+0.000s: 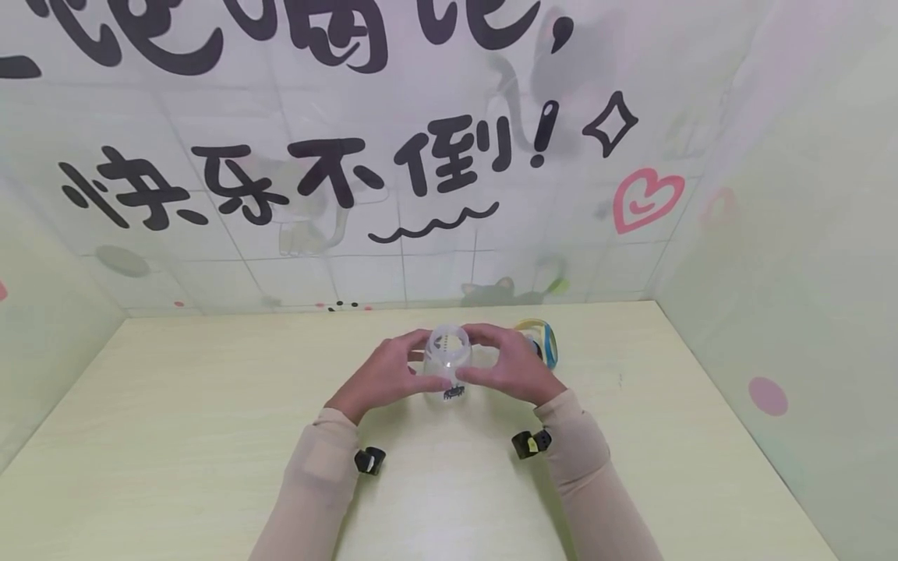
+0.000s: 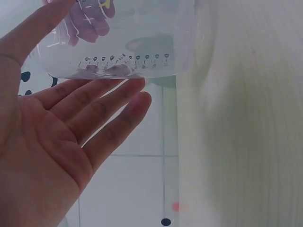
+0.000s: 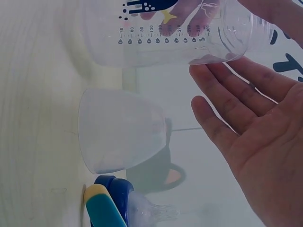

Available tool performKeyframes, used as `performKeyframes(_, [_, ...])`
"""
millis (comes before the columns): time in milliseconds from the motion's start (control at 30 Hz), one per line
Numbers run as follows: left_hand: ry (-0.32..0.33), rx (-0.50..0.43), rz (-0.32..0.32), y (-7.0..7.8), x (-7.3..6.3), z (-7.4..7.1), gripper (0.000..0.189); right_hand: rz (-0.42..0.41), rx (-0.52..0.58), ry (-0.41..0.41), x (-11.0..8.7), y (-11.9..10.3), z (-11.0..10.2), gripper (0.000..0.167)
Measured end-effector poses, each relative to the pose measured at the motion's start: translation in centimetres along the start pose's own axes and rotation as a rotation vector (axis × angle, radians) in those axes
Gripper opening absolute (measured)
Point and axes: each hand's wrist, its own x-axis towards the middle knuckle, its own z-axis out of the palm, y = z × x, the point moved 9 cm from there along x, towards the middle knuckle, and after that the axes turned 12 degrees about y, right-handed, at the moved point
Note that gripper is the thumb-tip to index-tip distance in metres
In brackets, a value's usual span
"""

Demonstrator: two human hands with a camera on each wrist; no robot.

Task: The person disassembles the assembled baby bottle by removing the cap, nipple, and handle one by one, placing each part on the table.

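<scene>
Between both hands a clear baby bottle stands upright over the table, its round mouth uncovered. My left hand holds its left side, thumb at the front and fingers behind. From the right, my right hand grips it the same way. The bottle wall carries a printed measuring scale and a dark picture in the right wrist view. Beyond the right hand lie a translucent dome-shaped cap and a clear teat in a dark blue collar. A teal and yellow handle is beside the collar.
The pale wooden table runs back to a white wall with black lettering and drawings. Side walls close it in at left and right. A black wrist camera is strapped at the left sleeve, another camera at the right.
</scene>
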Motion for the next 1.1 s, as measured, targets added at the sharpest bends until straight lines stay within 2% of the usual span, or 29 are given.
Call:
performKeyframes(333, [-0.016,0.022,0.004,-0.17,-0.08,0.04,0.068,0.010,-0.018,-0.031,-0.14,-0.07,0.36,0.053])
performKeyframes(667, [-0.025,0.028,-0.012,-0.41,-0.17,-0.03,0.069,0.016,0.001,-0.055,-0.05,0.34,0.76,0.052])
performKeyframes(900, [-0.028,0.037,-0.026,-0.60,-0.28,-0.09,0.071,0.015,-0.026,-0.058,-0.09,0.38,0.86,0.053])
performKeyframes(1100, [-0.079,0.119,-0.012,-0.90,-0.47,-0.15,0.076,0.089,-0.073,-0.040,-0.25,0.83,0.32,0.064])
